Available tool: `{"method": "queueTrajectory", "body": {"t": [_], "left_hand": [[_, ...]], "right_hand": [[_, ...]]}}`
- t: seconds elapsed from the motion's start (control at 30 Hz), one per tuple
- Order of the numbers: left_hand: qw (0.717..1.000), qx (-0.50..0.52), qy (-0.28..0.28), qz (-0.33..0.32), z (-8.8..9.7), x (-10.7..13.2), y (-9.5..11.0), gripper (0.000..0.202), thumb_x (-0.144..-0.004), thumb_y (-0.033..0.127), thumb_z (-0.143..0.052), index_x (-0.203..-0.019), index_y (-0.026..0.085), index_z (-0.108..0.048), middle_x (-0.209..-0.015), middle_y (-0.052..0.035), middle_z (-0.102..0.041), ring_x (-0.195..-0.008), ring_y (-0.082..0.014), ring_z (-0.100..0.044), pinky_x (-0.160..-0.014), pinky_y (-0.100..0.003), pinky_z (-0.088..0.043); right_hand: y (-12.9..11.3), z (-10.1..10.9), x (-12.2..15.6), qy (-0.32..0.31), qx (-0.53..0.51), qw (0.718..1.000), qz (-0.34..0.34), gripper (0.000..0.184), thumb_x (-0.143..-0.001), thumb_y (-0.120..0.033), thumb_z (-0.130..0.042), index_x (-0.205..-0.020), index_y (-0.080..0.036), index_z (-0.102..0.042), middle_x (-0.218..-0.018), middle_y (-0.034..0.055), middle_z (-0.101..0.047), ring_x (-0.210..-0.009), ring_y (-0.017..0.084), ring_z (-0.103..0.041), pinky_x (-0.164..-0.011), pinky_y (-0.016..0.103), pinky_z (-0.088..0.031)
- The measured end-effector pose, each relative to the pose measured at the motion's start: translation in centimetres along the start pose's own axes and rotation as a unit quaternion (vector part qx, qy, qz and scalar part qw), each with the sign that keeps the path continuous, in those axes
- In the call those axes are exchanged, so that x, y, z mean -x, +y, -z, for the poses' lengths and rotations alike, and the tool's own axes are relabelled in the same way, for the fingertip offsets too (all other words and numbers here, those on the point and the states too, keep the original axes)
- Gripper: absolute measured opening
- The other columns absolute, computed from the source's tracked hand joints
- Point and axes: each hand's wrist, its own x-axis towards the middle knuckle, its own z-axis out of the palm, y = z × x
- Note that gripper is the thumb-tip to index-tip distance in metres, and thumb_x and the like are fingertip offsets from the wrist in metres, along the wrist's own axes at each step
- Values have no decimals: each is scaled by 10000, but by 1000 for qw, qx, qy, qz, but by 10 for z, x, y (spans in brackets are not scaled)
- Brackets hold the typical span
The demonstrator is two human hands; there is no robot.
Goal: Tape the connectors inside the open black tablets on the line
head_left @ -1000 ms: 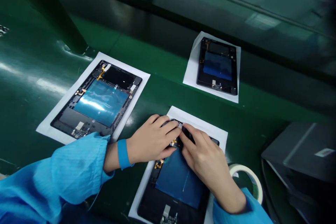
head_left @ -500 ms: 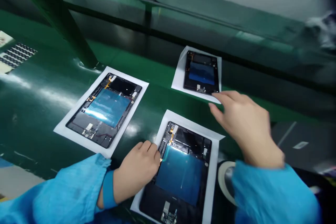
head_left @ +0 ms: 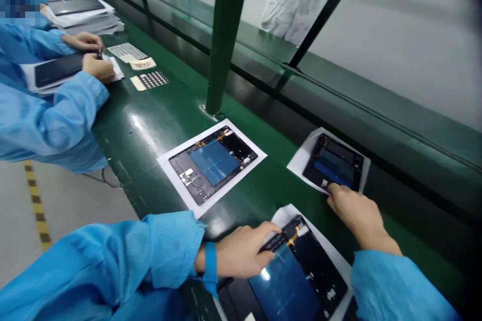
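Rests left hand on near opened tablet with tightness of grip not determinable, pinches edge of far opened tablet on table with right hand, and appears partway done, with orange flex cable in place but uncovered.

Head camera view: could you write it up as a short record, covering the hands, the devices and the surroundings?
Left hand: at the edge of the near tablet; firmness of grip unclear
Left wrist: blue band
Right hand: at the near edge of the far tablet
Third tablet: farther left, untouched
Under each tablet: white sheet
Work surface: green bench
Upper left: co-worker's hands at a dark device
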Motion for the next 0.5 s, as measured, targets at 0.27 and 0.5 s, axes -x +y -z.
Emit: {"method": "queueTrajectory", "body": {"t": [0.27, 0.5], "left_hand": [[987, 64, 108, -102, 144, -2, -9, 417, -898, 303, -516, -1290, 162, -501, -1306, -85, -562, -1153, -217, -563, -953, -348, -486], [990, -16, 135, 34, 218, -57, -82, 591, -890, 544, -431, -1235, 77, -543, -995, -39, -702, -810, -164, -631, -761, -327, -546]], "right_hand": [[8, 24, 34, 75, -41, 996, -26, 112, -808, -287, -534, -706, -243, -540, -708, 37, -613, -535, 141, -545, -408, 272, -253], [-92, 29, 185, 279, -66, 951, 111, 185, -856, -145, -437, -723, -220, -542, -619, 1, -549, -475, 120, -458, -446, 270, -337]]}}
